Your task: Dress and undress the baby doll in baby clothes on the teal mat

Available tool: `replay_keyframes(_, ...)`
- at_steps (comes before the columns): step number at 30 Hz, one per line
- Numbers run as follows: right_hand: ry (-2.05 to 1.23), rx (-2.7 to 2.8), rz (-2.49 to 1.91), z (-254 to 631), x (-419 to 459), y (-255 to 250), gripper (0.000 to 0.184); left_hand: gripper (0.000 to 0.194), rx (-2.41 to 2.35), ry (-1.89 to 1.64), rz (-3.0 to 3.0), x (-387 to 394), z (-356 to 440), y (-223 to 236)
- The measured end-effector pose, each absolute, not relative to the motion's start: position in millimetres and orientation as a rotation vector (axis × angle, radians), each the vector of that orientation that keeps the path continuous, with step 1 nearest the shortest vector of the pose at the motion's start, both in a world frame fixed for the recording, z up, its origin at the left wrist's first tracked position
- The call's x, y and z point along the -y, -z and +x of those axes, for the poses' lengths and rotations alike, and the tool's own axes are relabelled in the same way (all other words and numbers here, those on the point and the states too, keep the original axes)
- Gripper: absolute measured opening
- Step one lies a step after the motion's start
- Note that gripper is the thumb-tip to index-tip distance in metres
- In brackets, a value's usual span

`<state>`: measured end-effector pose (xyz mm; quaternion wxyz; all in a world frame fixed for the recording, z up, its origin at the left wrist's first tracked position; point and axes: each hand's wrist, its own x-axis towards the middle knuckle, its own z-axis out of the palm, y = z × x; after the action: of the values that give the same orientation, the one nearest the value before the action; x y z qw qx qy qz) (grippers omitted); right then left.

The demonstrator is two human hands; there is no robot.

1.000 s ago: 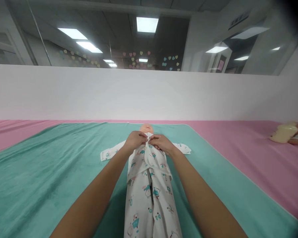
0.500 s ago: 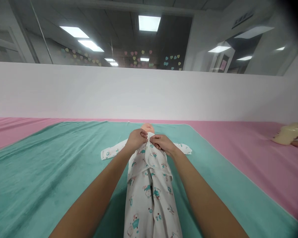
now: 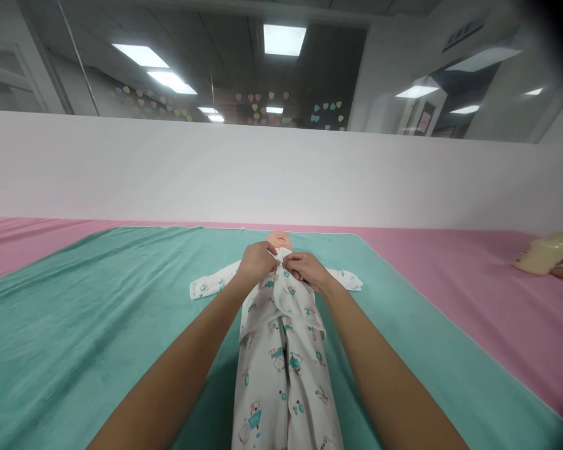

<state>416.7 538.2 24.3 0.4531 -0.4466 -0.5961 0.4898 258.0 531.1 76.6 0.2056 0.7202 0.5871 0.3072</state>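
Note:
A baby doll (image 3: 279, 239) lies on its back, its head at the far end, dressed in a white printed top (image 3: 296, 300) with both sleeves spread out sideways. White trousers (image 3: 263, 387) in the same print stretch toward me. At the neck of the top, my left hand (image 3: 258, 262) pinches one front edge. Close beside it my right hand (image 3: 307, 270) pinches the other edge, fingertips nearly touching the left ones. Below the hands the front panels overlap and hang loose at the hem. What lies between the fingertips is too small to make out.
A teal sheet (image 3: 122, 325) lies under the doll, over a pink cover (image 3: 473, 281). A white wall (image 3: 263, 175) with a window above stands behind. At the far right, part of another doll (image 3: 544, 253) lies on the pink cover.
Both hands stay at the neckline with only tiny finger shifts; the left fingers have dipped slightly toward the cloth. The view has tilted very slightly.

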Motion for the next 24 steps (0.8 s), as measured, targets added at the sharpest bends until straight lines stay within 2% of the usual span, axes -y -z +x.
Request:
replay_keyframes(6, -1.194, 1.478, -1.117, 416.4, -538.6, -24.3, 0.016, 0.017, -1.584, -0.932, 2.122, -531.5, 257.6, -71.9)
replay_keyframes(17, -1.179, 1.494, -1.123, 415.1, -536.0, -26.8, 0.012, 0.024, -1.515, -0.968, 2.177, -529.8, 259.3, -65.5)
replay_keyframes(24, -1.201, 1.439, -1.096, 414.8, -535.6, -25.8, 0.017, 0.022, -1.409, -0.977, 2.169, -531.2, 255.9, -61.6)
